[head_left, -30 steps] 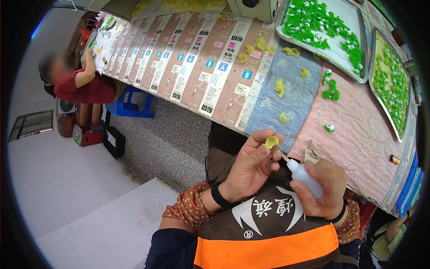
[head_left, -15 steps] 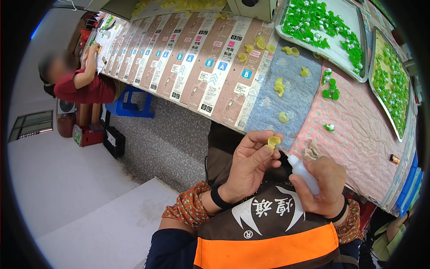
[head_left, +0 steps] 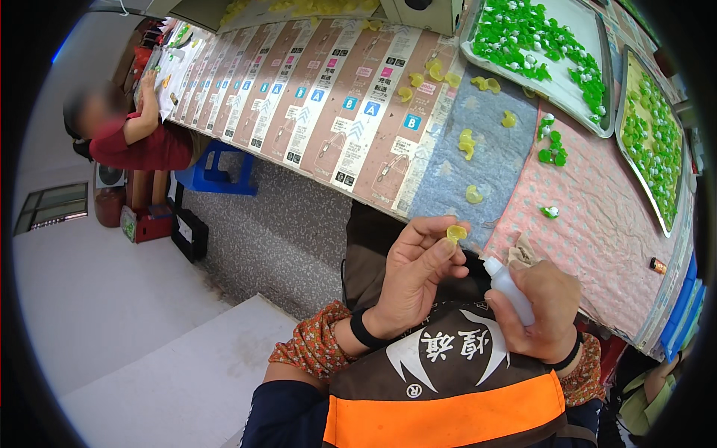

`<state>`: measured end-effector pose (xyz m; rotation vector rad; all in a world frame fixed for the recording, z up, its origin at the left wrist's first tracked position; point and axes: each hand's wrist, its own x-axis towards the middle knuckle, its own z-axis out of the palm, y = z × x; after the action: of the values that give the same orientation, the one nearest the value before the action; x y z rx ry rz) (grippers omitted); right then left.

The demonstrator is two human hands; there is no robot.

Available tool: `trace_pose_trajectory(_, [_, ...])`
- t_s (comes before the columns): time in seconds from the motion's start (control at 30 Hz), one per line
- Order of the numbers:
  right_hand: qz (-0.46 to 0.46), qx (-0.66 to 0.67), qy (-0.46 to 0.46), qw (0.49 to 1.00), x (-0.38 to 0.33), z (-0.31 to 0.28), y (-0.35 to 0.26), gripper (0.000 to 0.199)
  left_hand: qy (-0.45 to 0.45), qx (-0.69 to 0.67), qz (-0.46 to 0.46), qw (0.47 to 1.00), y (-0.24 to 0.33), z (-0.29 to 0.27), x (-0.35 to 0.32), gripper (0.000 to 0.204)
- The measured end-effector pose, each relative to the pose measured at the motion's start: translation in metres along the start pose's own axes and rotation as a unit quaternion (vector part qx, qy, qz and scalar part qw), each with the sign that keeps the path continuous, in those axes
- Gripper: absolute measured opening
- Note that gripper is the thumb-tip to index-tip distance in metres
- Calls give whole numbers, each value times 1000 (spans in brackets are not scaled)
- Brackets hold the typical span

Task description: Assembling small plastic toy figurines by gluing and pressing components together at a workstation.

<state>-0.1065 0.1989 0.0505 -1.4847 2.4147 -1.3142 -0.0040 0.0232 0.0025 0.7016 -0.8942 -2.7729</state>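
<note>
At the far left we see a co-worker in a red top (head_left: 142,145) seated at the far end of the long table (head_left: 597,246), a blue stool (head_left: 220,168) just beside them. Moving right, we meet a row of brown printed cards (head_left: 314,97) laid edge to edge across the table top. Below these, at centre, our left hand (head_left: 414,272) is raised with its fingers pinching a small yellow piece (head_left: 456,234) at the fingertips; a black wristband (head_left: 364,331) circles that wrist. Just to the right, our right hand (head_left: 541,313) is wrapped around a small white squeeze bottle (head_left: 508,284), its nozzle pointing up and left, near the yellow piece but apart from it. Above the hands, loose yellow pieces (head_left: 467,142) lie scattered on a grey-blue cloth (head_left: 478,172), and a few green pieces (head_left: 553,149) on the pink quilted cloth (head_left: 597,216) beside it. Farther right, at the top, a metal tray (head_left: 590,119) holds many green pieces, and a second tray (head_left: 635,142) at the right rim holds more
</note>
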Motion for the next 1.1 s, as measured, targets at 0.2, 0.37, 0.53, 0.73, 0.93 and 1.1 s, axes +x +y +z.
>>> trace_pose_trajectory(0.2, [19,18,12,1000,5,-6,-1,41,-24,24,-29,999,2,-3,2,29])
trace_pose_trajectory(0.37, [41,42,11,998,1,-6,0,41,-37,59,-35,997,3,-4,2,30])
trace_pose_trajectory(0.53, [34,45,11,998,-1,-6,1,40,-41,97,-29,994,3,-3,1,30])
trace_pose_trajectory(0.73, [41,42,-11,998,-1,-5,1,38,-45,174,-9,984,4,-3,1,30])
trace_pose_trajectory(0.93, [43,32,-14,998,-1,-4,1,37,-54,210,21,976,4,0,1,29])
trace_pose_trajectory(1.1, [44,38,-7,998,-1,-9,0,39,-47,204,22,978,4,-2,0,29])
